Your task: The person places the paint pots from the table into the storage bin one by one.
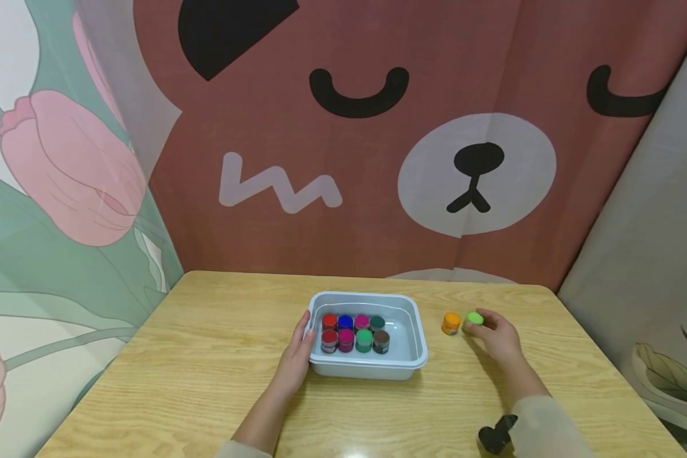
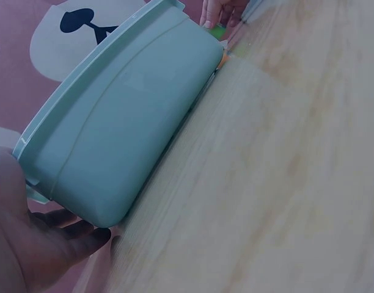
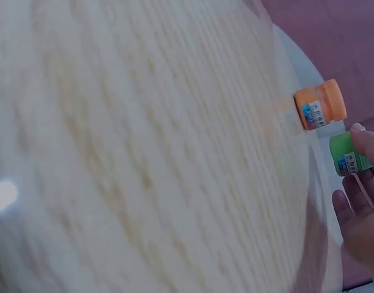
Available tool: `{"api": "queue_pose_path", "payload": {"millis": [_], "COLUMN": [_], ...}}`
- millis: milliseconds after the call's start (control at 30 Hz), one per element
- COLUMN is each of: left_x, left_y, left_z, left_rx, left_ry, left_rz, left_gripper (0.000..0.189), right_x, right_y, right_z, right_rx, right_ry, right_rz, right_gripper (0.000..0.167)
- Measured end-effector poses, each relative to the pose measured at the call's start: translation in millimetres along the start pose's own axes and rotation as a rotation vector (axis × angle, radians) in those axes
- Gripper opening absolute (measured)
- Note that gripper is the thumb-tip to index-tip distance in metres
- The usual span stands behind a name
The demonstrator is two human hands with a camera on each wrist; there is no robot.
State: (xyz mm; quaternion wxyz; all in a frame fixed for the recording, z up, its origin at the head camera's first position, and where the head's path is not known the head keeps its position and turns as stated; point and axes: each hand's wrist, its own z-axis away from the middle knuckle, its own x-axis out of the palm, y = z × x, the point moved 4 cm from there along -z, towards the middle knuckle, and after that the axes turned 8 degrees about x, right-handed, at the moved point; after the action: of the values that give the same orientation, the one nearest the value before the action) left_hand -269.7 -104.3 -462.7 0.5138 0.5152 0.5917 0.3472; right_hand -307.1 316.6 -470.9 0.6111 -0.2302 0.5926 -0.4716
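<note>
My left hand (image 1: 295, 362) grips the left end of a pale blue plastic tub (image 1: 366, 370), with fingers at its rim and side. In the left wrist view the tub's long wall (image 2: 126, 122) shows, and the hand (image 2: 46, 244) is at its near corner. Several small paint jars stand in two rows inside, among them a blue jar (image 1: 346, 323) and a brown jar (image 1: 381, 342). Right of the tub, my right hand (image 1: 500, 340) pinches a light green paint jar (image 1: 474, 317) between thumb and fingers. Just left of it an orange paint jar (image 1: 451, 323) stands on the table.
The wooden table (image 1: 206, 356) runs back to a curtain (image 1: 366, 248) printed with a bear face. A dark object (image 1: 497, 435) is by the right sleeve (image 1: 549, 426). Inside the tub, the right part of the floor (image 1: 403, 337) shows bare.
</note>
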Motion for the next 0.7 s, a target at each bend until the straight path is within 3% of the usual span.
{"api": "queue_pose_path", "payload": {"millis": [400, 700], "left_x": [-0.1, 0.1], "left_y": [1.5, 0.7], "left_z": [0.6, 0.6], "left_rx": [0.010, -0.007], "left_ry": [0.001, 0.002], "left_rz": [0.023, 0.025], "left_gripper": [0.055, 0.055], "right_x": [-7.1, 6.5], "right_y": [-20.8, -54.7], "right_z": [12.4, 30.2], "right_rx": [-0.062, -0.132], "right_ry": [0.020, -0.037], "right_rz": [-0.027, -0.083], "right_gripper": [0.072, 0.068]}}
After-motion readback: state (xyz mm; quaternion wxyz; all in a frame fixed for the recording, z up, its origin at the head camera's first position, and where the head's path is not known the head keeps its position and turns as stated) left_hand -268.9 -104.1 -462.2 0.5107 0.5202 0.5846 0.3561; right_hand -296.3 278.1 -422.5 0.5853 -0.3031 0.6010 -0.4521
